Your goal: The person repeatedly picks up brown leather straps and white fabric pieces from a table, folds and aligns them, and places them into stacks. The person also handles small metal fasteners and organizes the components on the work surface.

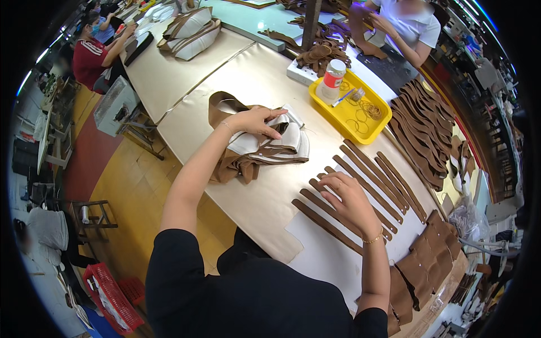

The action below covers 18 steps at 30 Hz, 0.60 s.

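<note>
My left hand [256,121] lies on a loose pile of brown and white leather-like pieces [293,142], its thumb and fingers spread apart. The pile's brown edges curl up behind and in front of that hand. Over a row of narrow brown strips [369,174] hovers my right hand [348,198], fingers loosely bent and thumb apart, nothing visible between them. The strips lie side by side, slanting across a white sheet [304,225]. Parts of several strips are hidden beneath the right hand and wrist.
A yellow tray [352,130] holds a white bottle [333,74], rubber bands and a pen. Brown pieces are stacked at the right [420,132] and overlap nearer me [434,245]. Another white-brown bundle [190,34] sits farther left. A person [408,28] handles brown material across the table.
</note>
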{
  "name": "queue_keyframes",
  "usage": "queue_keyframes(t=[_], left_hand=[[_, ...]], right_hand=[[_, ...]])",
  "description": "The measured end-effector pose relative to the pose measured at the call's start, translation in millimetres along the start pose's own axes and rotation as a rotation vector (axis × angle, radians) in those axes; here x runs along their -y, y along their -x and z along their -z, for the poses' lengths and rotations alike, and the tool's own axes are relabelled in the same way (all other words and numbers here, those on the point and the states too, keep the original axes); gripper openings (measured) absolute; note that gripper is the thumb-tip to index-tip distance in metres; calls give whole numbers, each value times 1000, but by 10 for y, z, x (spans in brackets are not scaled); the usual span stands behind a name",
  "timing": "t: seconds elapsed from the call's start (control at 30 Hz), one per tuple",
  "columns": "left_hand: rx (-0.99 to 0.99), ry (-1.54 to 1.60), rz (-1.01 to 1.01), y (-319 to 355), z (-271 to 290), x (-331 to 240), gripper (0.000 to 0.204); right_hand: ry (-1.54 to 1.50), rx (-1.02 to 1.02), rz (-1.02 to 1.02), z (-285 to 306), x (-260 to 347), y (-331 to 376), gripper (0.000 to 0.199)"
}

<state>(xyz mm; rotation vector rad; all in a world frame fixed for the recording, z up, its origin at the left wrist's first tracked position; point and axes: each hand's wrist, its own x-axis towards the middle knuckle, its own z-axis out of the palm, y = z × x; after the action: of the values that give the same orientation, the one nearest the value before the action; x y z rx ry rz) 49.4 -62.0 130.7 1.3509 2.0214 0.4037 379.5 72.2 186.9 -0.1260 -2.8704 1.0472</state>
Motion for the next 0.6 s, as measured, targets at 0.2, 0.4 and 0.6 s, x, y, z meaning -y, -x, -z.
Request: queue_keyframes(t=[0.2, 0.4, 0.6], left_hand=[[-65, 55, -65, -42, -53, 54, 78], [-154, 265, -66, -65, -122, 171, 64], [-198, 173, -47, 44, -72, 17, 57]], right_hand=[[-113, 26, 39, -123, -52, -201, 19], [-249, -134, 10, -417, -64, -599, 26], [-546, -285, -183, -854, -145, -1102, 52]])
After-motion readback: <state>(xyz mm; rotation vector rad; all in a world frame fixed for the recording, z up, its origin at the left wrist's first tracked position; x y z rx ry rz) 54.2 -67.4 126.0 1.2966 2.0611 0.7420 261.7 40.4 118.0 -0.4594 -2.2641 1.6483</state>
